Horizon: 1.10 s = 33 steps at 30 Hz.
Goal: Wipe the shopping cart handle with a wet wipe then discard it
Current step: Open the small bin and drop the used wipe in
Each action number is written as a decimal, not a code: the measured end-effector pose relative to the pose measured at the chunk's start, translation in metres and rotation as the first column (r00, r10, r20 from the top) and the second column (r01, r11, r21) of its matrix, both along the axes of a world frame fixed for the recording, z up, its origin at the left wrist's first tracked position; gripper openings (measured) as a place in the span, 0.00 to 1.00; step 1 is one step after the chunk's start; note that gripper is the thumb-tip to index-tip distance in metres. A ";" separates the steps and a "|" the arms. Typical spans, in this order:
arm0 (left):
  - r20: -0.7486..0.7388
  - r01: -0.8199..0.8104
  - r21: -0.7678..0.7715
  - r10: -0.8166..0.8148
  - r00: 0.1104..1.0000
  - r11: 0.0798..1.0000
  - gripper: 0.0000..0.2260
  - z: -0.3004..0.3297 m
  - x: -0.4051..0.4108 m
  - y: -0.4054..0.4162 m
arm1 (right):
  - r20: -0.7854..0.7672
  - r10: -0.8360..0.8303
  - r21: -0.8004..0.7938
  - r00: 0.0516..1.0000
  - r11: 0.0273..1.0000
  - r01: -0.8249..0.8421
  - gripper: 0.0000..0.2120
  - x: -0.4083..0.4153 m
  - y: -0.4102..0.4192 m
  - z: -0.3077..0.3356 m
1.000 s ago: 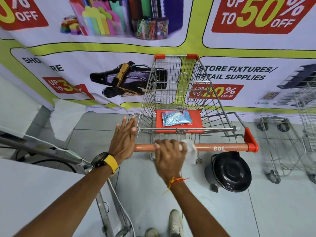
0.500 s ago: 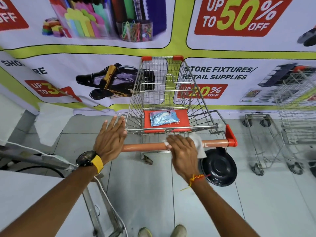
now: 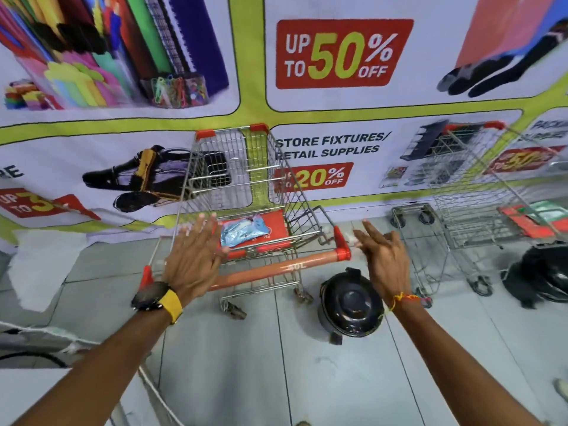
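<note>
Left hand spread flat, fingers splayed, gripping nothing, over the near-left end of the orange tubular cart handle. Right hand past the handle's right end cap, pinching a small white wet wipe at the fingertips. Wiping looks finished; discard step next, probably needing the round black lidded bin opened, just below. Beyond: grey tiled floor, wire shopping cart, printed sale banner wall.

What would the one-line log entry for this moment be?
left hand open, over handle left part | right hand off handle, past its right end | wipe in grip: unclear | bin lid shut
</note>
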State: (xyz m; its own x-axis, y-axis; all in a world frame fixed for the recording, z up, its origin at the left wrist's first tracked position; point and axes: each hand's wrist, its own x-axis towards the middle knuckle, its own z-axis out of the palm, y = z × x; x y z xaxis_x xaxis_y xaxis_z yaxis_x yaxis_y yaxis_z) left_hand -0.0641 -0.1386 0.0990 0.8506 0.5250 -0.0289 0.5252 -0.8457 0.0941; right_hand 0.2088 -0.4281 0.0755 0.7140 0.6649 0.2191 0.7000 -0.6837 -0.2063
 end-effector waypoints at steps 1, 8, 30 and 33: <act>0.007 0.024 -0.005 -0.024 1.000 1.000 0.41 0.003 0.015 -0.010 | -0.043 0.001 0.047 0.999 0.999 0.001 0.18 0.004 -0.002 0.004; 0.014 0.272 -0.084 -0.272 0.962 0.959 0.34 0.000 0.126 -0.088 | -0.321 -0.086 0.259 0.943 0.950 0.175 0.07 0.025 -0.029 0.019; -0.001 0.565 -0.198 -0.576 0.817 0.801 0.31 -0.039 0.271 -0.172 | -0.711 -0.515 0.256 0.479 0.444 0.858 0.17 0.072 -0.104 -0.004; 0.032 0.492 -0.222 -0.498 0.866 0.842 0.29 -0.039 0.272 -0.169 | -0.809 -0.453 0.243 0.374 0.322 0.915 0.16 0.077 -0.101 -0.007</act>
